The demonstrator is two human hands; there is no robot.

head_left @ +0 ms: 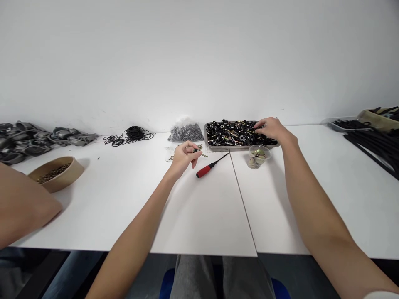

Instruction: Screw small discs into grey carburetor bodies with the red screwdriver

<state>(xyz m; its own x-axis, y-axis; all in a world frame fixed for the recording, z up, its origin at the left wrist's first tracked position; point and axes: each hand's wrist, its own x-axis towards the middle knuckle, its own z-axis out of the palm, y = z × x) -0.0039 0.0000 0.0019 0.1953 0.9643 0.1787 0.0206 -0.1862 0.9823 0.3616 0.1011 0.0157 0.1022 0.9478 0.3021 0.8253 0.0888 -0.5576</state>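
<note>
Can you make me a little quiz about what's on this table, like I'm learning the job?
1. True or false: the right hand is reaching into the tray of black pieces.
2. What colour is the handle of the screwdriver? A blue, B red, C green.
3. Fill the gap: the small black part is pinched in the ____ hand.

Key: 1 true. 2 B. 3 left: the left hand holds it.
</note>
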